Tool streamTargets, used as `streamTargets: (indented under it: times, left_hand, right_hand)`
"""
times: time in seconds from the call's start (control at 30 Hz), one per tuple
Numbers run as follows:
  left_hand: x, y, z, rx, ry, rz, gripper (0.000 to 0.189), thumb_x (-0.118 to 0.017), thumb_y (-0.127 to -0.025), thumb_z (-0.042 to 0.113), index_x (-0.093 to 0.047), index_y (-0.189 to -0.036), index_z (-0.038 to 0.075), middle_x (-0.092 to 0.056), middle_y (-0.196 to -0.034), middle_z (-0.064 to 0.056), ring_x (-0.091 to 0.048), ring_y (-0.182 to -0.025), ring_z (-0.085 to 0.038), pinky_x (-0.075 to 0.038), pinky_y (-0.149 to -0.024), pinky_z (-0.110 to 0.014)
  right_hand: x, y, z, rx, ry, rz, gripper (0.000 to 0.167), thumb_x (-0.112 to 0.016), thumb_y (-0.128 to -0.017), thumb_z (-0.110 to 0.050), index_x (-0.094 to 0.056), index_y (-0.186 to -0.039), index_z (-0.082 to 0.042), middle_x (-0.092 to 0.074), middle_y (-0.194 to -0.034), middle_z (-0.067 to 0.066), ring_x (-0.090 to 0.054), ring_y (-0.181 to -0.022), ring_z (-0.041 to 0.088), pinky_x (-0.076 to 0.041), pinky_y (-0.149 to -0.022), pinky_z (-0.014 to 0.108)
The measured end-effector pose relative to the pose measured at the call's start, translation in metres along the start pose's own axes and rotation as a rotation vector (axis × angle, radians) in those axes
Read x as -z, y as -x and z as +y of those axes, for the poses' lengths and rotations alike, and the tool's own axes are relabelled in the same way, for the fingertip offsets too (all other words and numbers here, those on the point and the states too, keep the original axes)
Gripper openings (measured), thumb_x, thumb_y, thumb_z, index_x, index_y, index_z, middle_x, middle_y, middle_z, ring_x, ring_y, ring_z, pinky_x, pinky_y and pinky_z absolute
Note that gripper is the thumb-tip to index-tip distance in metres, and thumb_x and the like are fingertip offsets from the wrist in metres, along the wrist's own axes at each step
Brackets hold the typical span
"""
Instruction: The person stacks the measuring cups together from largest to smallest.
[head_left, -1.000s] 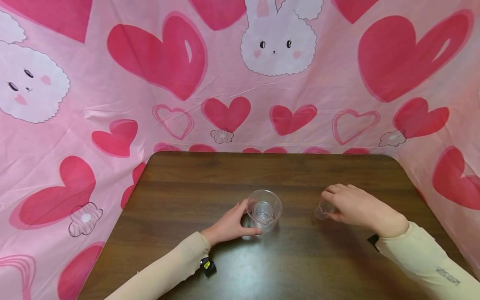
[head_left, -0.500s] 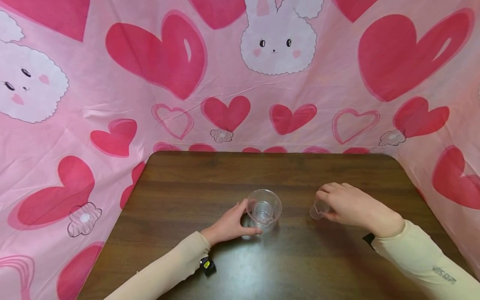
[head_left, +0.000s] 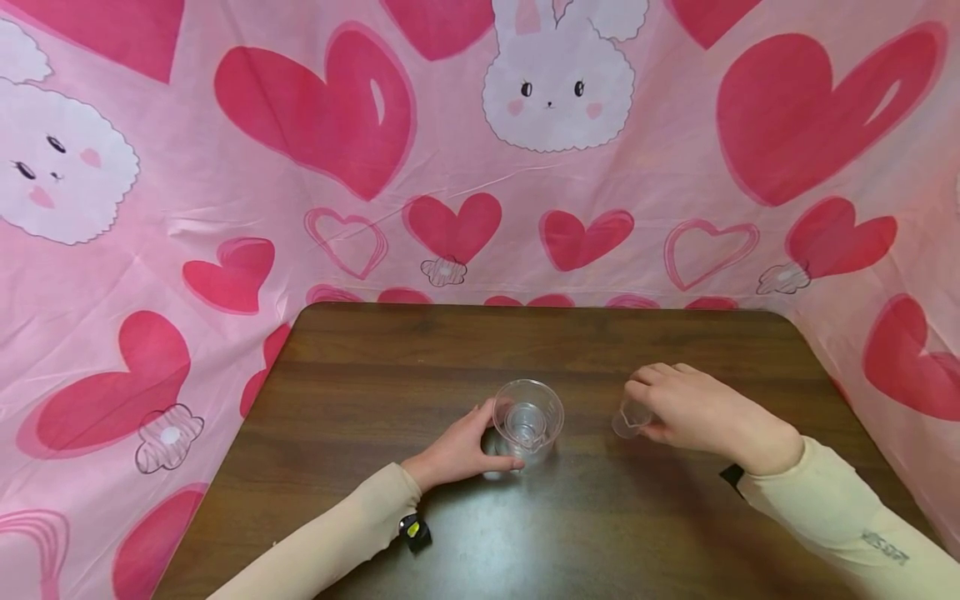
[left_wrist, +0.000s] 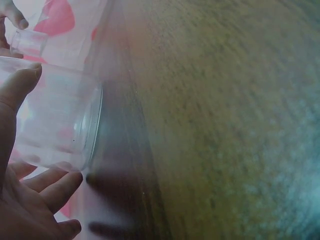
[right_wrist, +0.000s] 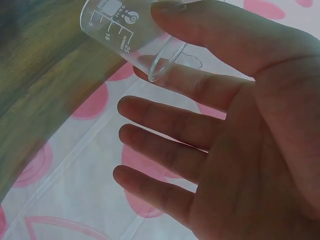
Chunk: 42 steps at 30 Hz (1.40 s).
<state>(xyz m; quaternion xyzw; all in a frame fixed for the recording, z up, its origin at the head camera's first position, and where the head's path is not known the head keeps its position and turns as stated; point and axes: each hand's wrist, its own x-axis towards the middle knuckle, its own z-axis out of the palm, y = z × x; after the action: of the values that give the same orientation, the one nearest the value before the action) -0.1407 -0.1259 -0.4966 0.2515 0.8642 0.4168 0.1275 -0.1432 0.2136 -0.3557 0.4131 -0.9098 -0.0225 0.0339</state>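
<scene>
A large clear beaker stands upright near the middle of the brown table. My left hand holds it from the left, thumb on the near side and fingers on the far side; the left wrist view has both against the clear wall. To the right, my right hand pinches a small clear beaker by its rim between thumb and index finger. White graduation marks show on this small beaker in the right wrist view, where the other fingers extend free. It hangs above the table, a bit tilted.
The dark wood table has its far edge against a pink cloth backdrop printed with hearts and rabbits. The same cloth hangs along the left and right sides. A small black device sits at the left wrist.
My right hand has moved a little to the left with the small beaker, closer to the large one. The left hand and the large beaker have stayed in place.
</scene>
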Motion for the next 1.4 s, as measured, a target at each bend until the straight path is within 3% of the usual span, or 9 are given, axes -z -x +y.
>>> streamTargets:
  times: [0.57, 1.0, 1.4]
  left_hand:
    - [0.002, 0.001, 0.003, -0.011, 0.02, 0.006, 0.082, -0.088, -0.082, 0.045, -0.045, -0.146, 0.019, -0.058, -0.143, 0.003, -0.057, -0.131, -0.013, -0.042, -0.112, -0.041]
    - [0.002, 0.001, 0.003, -0.003, 0.024, 0.0, 0.083, -0.088, -0.082, 0.047, -0.044, -0.148, 0.02, -0.058, -0.143, 0.004, -0.056, -0.132, -0.013, -0.042, -0.113, -0.042]
    - [0.002, 0.0, -0.001, -0.006, 0.022, -0.007, 0.085, -0.087, -0.083, 0.048, -0.042, -0.149, 0.02, -0.057, -0.146, 0.002, -0.056, -0.133, -0.015, -0.043, -0.113, -0.044]
  right_hand:
    - [0.012, -0.004, -0.002, 0.017, 0.026, 0.012, 0.036, -0.093, -0.07, -0.021, -0.064, -0.09, -0.016, -0.065, -0.094, 0.003, -0.066, -0.09, 0.029, -0.055, -0.081, 0.05]
    - [0.022, -0.014, -0.003, 0.022, -0.001, -0.047, 0.033, -0.092, -0.074, -0.024, -0.065, -0.092, -0.018, -0.066, -0.097, 0.002, -0.066, -0.095, 0.03, -0.055, -0.084, 0.052]
    - [0.028, -0.023, -0.004, 0.04, 0.015, -0.051, 0.033, -0.092, -0.077, -0.027, -0.067, -0.095, -0.015, -0.067, -0.099, 0.004, -0.066, -0.096, 0.03, -0.055, -0.085, 0.051]
